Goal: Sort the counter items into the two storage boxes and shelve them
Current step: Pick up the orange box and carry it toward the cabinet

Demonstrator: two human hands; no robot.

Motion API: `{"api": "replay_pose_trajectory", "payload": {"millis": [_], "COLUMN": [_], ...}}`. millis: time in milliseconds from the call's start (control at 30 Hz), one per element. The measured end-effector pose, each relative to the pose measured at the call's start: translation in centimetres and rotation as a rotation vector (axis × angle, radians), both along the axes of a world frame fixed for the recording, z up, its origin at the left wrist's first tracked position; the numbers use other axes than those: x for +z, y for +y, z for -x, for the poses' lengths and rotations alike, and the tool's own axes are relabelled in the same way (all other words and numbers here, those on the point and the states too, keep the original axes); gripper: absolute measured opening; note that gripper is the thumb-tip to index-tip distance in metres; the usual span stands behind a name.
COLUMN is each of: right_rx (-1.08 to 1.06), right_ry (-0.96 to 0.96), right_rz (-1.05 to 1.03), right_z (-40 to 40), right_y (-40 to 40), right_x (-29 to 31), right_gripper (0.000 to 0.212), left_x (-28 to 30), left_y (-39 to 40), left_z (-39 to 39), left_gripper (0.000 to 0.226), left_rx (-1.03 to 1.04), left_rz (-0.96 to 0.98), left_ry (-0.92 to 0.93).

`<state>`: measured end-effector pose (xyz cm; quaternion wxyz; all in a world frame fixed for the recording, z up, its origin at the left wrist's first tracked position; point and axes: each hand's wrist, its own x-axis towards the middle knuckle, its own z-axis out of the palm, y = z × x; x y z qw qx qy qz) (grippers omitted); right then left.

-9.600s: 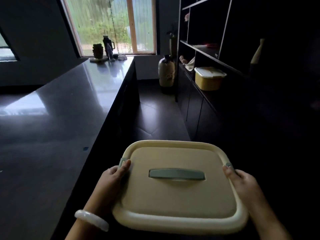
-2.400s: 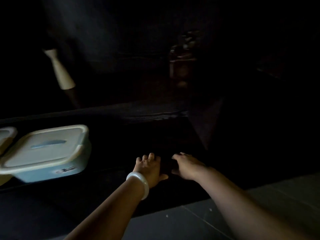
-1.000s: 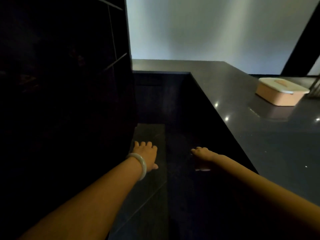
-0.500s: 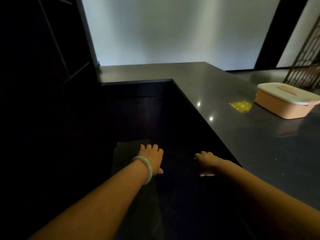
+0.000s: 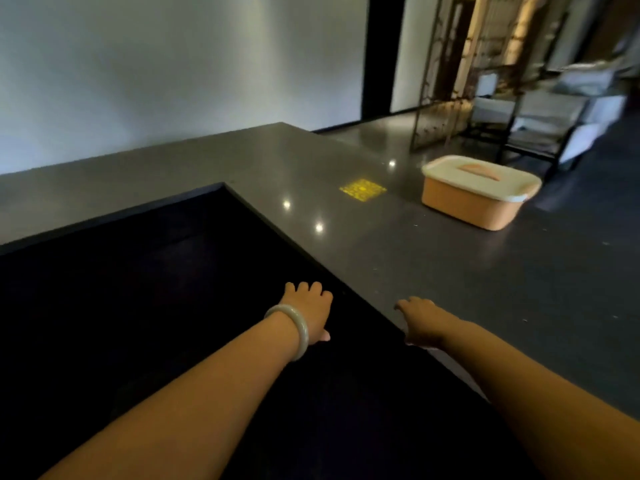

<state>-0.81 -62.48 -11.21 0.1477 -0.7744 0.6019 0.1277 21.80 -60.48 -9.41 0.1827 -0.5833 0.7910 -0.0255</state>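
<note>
An orange storage box [image 5: 474,202] with a cream lid and an orange handle stands on the dark grey counter [image 5: 433,271] at the right. Both my arms reach forward and hold nothing. My left hand [image 5: 308,311], with a pale bangle at the wrist, hovers palm down with fingers apart over the dark gap beside the counter. My right hand [image 5: 420,320] is over the counter's near edge, fingers loosely spread. The box is well beyond both hands, to the right.
The counter is L-shaped and wraps around a black floor area [image 5: 138,306]. A small yellow patch [image 5: 362,189] lies on the counter left of the box. A grey wall, a dark doorway [image 5: 381,53] and a metal rack [image 5: 540,109] stand behind.
My view has swung right, away from the dark shelving, so the orange box and the rack come further into sight. My right hand has moved over the counter's edge. Both hands stay empty.
</note>
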Motion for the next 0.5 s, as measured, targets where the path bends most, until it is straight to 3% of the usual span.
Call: {"api": "replay_pose_trajectory", "payload": {"millis": [200,500], "right_rx": [-0.216,-0.395], "right_ry": [-0.027,-0.035], "right_rz": [-0.011,0.070], "right_z": [6.3,16.1], "right_y": [-6.4,-18.5], "right_x": [-0.5,-0.2], "right_gripper": [0.055,0.064], "left_x": [-1.2,0.7], "left_y": [-11.3,-27.3], "left_z": [5.2,13.5], "left_gripper": [0.069,0.070], "left_rx": [-0.231,-0.330], "left_rz": [0.008,0.065], "left_ry": [0.045,0.052]}}
